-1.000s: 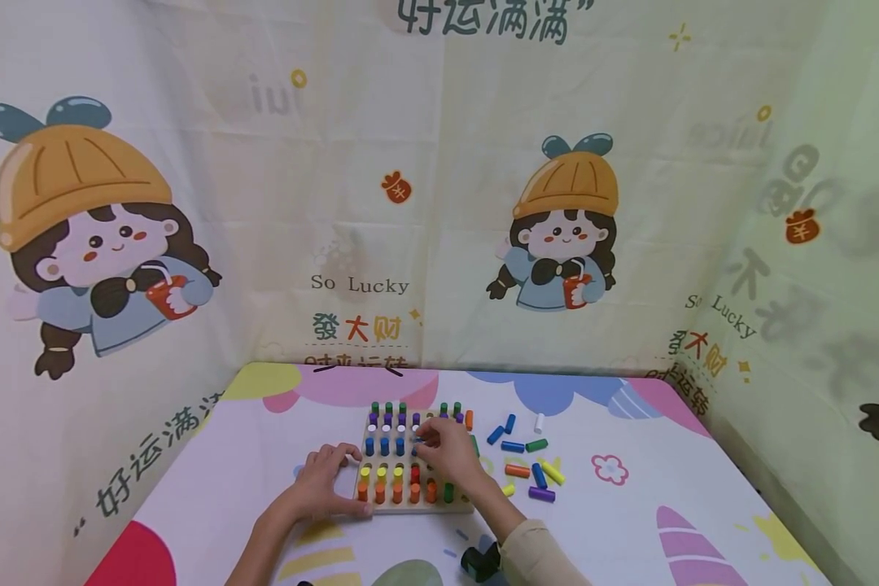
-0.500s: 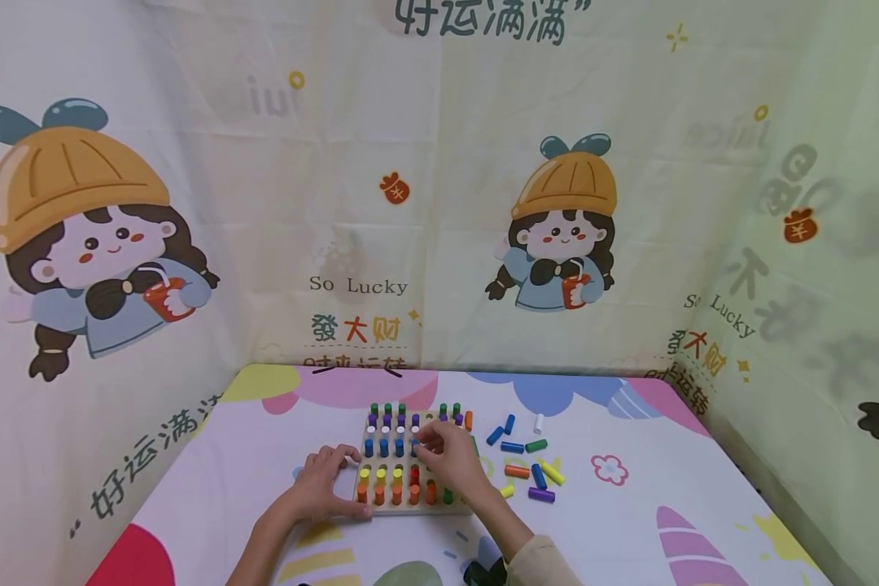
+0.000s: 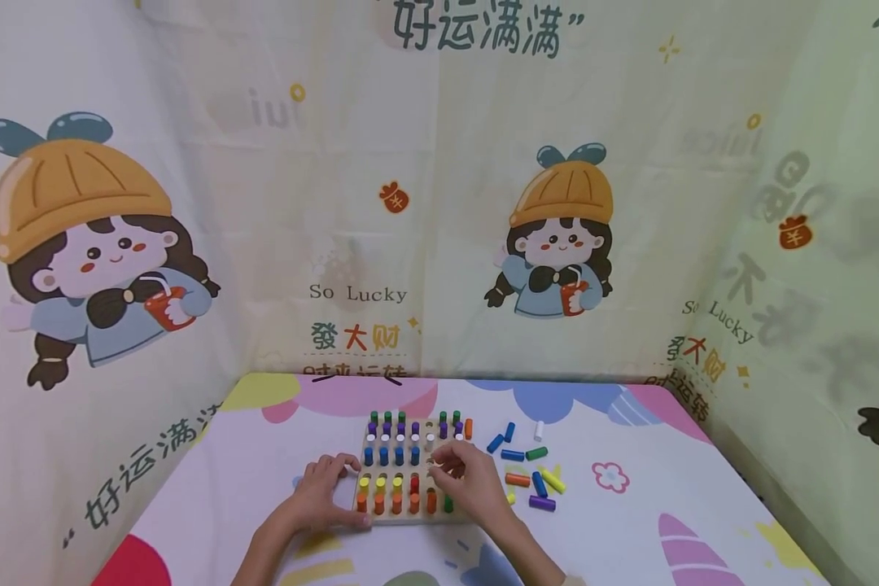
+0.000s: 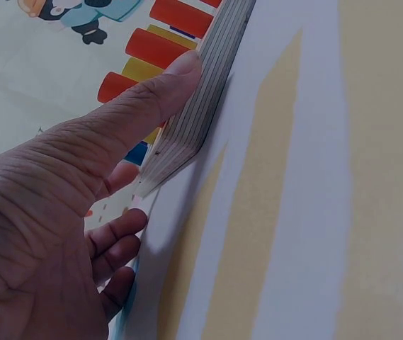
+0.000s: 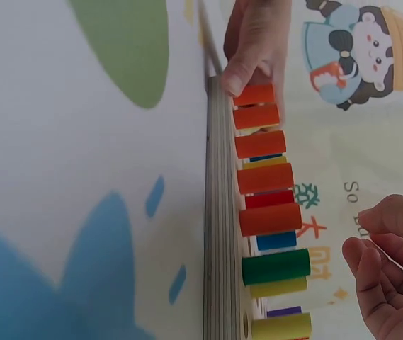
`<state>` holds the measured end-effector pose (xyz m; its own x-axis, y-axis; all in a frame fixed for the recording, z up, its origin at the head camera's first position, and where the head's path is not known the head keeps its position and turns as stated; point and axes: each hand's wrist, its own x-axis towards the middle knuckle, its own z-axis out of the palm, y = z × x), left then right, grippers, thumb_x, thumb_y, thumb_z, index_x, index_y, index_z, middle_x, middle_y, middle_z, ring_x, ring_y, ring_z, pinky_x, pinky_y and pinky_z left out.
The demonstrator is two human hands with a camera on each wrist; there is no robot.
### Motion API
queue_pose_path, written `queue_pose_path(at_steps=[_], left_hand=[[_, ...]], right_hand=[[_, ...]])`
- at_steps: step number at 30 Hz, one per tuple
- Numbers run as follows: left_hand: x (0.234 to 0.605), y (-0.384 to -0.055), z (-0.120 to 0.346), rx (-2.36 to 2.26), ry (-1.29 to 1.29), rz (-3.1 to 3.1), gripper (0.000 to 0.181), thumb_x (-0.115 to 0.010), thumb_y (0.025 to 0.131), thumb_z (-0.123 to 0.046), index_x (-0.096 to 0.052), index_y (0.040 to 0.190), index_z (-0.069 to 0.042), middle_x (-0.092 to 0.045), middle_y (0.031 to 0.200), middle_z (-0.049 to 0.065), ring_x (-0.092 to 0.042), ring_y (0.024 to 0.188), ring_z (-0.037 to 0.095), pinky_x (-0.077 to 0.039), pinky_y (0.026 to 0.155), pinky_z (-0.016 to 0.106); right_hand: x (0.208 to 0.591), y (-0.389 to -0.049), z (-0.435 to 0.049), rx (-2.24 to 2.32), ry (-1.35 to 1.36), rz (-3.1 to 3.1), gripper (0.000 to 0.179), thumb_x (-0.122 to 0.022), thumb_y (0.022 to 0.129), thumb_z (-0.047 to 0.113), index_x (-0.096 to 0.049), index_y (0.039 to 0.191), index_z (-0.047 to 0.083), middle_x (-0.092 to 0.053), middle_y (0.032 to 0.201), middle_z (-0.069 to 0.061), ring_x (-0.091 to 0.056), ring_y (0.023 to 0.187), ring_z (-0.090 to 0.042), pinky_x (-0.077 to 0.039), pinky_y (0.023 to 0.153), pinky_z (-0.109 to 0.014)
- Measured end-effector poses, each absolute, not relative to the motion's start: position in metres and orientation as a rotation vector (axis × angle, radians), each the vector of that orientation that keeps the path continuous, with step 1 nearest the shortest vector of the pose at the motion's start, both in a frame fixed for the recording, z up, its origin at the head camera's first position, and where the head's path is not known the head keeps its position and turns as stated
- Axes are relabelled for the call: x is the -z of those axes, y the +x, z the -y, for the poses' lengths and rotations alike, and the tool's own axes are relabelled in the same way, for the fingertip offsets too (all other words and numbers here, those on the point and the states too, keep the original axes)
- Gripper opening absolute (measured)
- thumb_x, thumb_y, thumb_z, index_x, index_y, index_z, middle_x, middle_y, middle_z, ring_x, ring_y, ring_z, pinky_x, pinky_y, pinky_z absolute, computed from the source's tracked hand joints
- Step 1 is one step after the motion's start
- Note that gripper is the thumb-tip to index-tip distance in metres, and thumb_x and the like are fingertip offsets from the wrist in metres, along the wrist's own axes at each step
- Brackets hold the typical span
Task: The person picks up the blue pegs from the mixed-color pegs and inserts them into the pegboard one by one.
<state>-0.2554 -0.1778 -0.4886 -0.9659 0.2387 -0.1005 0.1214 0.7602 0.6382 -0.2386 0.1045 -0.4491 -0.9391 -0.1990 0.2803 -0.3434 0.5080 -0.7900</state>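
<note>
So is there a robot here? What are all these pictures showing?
No robot! Those are a real left hand and right hand, both bare. One camera is worn on the head and looks forward and down; the other two are wrist-worn, giving close-up views. On the patterned table is a board with colourful pegs standing in rows. Loose pegs lie to its right. The left hand holds the board's near left corner. The right hand is over the board, and I can't see it holding anything.
</note>
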Motion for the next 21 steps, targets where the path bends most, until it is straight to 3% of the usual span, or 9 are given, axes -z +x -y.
queue_pose_path(at_steps=[8,21], left_hand=[[0.488,-0.254,0.178,-0.992,0.268,-2.774,0.075,-0.094,0.065,-0.053,-0.053,0.122,-0.023,-0.053,0.124,0.011,-0.043,0.113,0.034,-0.039,0.097,0.064],[0.489,-0.253,0.177,-0.996,0.272,-2.793,0.077,-0.095,0.063,-0.054,-0.053,0.12,-0.024,-0.052,0.123,0.01,-0.043,0.114,0.034,-0.038,0.098,0.064]], right_hand=[[0.45,-0.227,-0.117,-1.401,0.428,2.595,0.013,-0.076,0.092,0.013,-0.072,0.104,0.011,-0.069,0.097,0.003,-0.063,0.082,-0.007,-0.053,0.074,-0.019],[0.454,-0.216,-0.136,-1.364,0.377,2.607,0.018,-0.077,0.091,0.013,-0.071,0.107,0.007,-0.071,0.099,-0.001,-0.063,0.083,-0.007,-0.053,0.073,-0.021]])
